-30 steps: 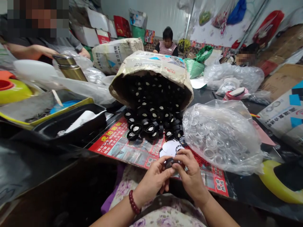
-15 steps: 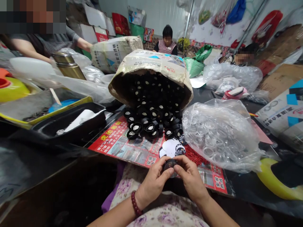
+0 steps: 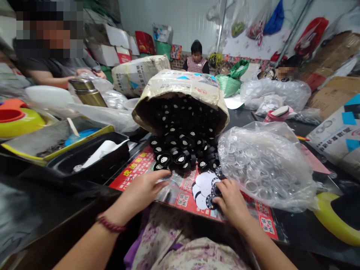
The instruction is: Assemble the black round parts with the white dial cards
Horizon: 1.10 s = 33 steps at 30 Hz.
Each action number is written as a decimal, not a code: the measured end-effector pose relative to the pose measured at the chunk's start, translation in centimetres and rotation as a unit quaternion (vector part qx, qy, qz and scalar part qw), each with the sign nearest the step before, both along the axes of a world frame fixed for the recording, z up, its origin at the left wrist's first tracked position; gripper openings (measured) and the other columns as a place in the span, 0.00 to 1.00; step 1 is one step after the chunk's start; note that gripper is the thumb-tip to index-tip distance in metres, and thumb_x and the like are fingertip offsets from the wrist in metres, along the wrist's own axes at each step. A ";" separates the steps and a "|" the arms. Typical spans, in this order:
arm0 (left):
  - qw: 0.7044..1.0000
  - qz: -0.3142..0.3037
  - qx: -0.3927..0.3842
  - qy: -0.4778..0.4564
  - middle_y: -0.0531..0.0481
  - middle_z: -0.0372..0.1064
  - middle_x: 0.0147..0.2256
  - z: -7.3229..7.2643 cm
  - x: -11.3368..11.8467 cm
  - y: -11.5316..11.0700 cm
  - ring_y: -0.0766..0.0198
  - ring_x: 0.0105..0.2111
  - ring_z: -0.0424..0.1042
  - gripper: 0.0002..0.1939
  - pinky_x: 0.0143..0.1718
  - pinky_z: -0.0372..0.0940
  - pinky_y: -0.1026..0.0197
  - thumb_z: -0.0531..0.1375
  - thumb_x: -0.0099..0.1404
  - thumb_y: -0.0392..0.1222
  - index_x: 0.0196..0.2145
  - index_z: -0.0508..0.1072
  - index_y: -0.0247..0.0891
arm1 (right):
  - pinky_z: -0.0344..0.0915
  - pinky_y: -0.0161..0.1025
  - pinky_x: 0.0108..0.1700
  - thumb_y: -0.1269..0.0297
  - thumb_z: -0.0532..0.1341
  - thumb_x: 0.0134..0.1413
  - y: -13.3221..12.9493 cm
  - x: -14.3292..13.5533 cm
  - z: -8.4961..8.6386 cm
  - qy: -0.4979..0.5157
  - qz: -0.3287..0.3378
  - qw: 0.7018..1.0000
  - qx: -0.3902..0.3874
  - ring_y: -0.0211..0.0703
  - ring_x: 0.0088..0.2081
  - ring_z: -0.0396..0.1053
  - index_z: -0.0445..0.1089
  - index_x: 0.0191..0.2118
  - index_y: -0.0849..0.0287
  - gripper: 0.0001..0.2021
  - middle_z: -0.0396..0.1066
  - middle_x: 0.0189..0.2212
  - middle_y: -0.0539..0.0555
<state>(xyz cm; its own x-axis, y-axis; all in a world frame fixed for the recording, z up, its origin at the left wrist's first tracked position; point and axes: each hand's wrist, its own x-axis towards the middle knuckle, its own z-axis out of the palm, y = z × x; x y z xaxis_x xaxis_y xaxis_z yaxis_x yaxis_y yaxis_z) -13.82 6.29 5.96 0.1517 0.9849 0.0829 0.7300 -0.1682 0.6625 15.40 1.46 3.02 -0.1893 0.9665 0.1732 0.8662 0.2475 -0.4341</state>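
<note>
My left hand [image 3: 144, 191] is stretched over the red printed board [image 3: 132, 170], just in front of a heap of black round cases [image 3: 180, 157]. Its thumb and forefinger are apart, and I see nothing held between them. The cases spill from a tipped, taped carton [image 3: 180, 80]; many show a white patch inside. My right hand [image 3: 232, 198] is at a small pile of round paper discs [image 3: 204, 183], some plain white, others black with printed marks. Its thumb and fingers close on the edge of a black printed disc [image 3: 210, 201].
A clear bag of transparent rings [image 3: 258, 168] lies at the right, near a yellow tape roll [image 3: 334, 221]. To the left are a black tray [image 3: 92, 157] with a white scoop, a yellow-edged box [image 3: 47, 146] and a gold flask [image 3: 88, 92]. Several people sit around the table.
My hands were together on a black round piece and have parted. The left moved left toward the case heap; the right moved onto the discs. That piece is no longer in my hands.
</note>
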 end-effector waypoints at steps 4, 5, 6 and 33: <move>0.958 -0.114 0.146 0.218 0.48 0.61 0.58 0.4 4.9 3.2 0.53 0.49 0.68 0.26 0.44 0.64 0.55 0.50 0.59 0.26 0.50 0.71 0.48 | 0.60 0.45 0.42 0.75 0.64 0.44 0.1 -0.9 0.3 -0.073 0.029 0.997 -0.016 0.52 0.42 0.61 0.69 0.38 0.56 0.13 0.67 0.39 0.57; 0.942 -0.129 0.177 0.256 0.49 0.56 0.61 0.4 5.7 3.9 0.51 0.52 0.65 0.27 0.46 0.63 0.52 0.49 0.59 0.25 0.50 0.70 0.49 | 0.60 0.45 0.42 0.75 0.64 0.44 0.0 -0.8 0.3 -0.080 0.032 0.996 -0.020 0.52 0.42 0.60 0.69 0.38 0.56 0.13 0.66 0.40 0.57; 0.926 -0.145 0.200 0.285 0.49 0.53 0.63 0.4 6.2 4.5 0.49 0.56 0.61 0.28 0.49 0.61 0.50 0.50 0.58 0.24 0.50 0.70 0.49 | 0.60 0.44 0.42 0.76 0.63 0.44 0.0 -0.8 0.3 -0.084 0.033 0.996 -0.026 0.51 0.42 0.60 0.69 0.37 0.55 0.13 0.66 0.40 0.56; 0.828 0.015 -0.285 -0.482 0.53 0.70 0.25 -3.0 9.9 -3.8 0.67 0.17 0.70 0.18 0.15 0.61 0.68 0.61 0.57 0.52 0.38 0.61 0.40 | 0.64 0.40 0.39 0.76 0.51 0.56 -2.8 0.4 -0.5 0.160 0.083 0.981 0.066 0.45 0.36 0.69 0.68 0.42 0.57 0.13 0.73 0.34 0.55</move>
<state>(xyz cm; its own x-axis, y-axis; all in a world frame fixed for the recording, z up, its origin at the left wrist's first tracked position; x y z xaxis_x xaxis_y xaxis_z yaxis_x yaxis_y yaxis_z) -3.87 2.45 2.99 0.2596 0.9079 -0.3292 -0.1864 0.3816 0.9053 15.83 -1.35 2.49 -0.2582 0.8919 0.3712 0.6338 0.4463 -0.6317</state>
